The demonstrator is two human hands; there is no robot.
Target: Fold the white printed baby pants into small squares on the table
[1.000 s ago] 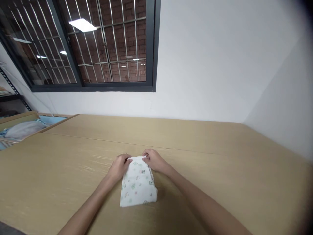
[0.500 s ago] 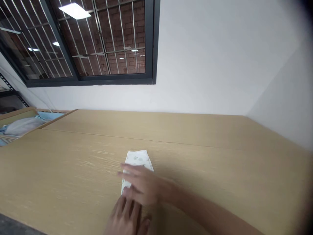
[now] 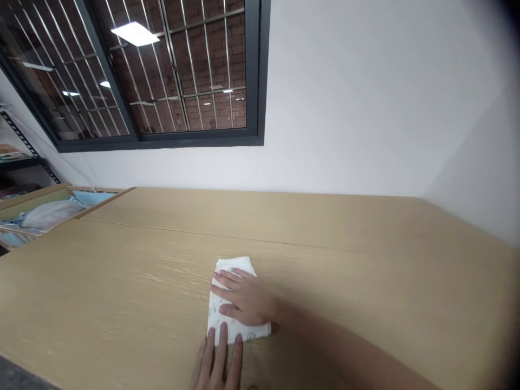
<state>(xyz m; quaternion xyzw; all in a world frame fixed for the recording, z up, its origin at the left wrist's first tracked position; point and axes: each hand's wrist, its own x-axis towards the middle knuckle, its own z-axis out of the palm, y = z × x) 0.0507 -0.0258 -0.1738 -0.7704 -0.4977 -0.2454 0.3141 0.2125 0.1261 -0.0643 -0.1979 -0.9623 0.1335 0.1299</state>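
A folded white cloth (image 3: 244,331) with a small printed pattern lies flat on the light wooden tabletop (image 3: 122,298). My right hand (image 3: 246,298) rests palm down across the cloth's middle, its fingers spread and pointing left. At the near edge of the cloth is my left hand (image 3: 217,363), fingers stretched forward and apart, the fingertips touching the edge. The lower part of the left hand is cut off by the bottom of the picture.
Beyond the tabletop stands a white wall (image 3: 345,108) with a dark-framed barred window (image 3: 260,81). At the far left, a wooden-sided box (image 3: 108,198) holds light blue and white fabric (image 3: 52,214). A shelf (image 3: 20,163) stands behind it.
My right hand has come down flat onto the cloth. My left hand has drawn back towards me, off the cloth's middle to its near edge, so more of the cloth shows.
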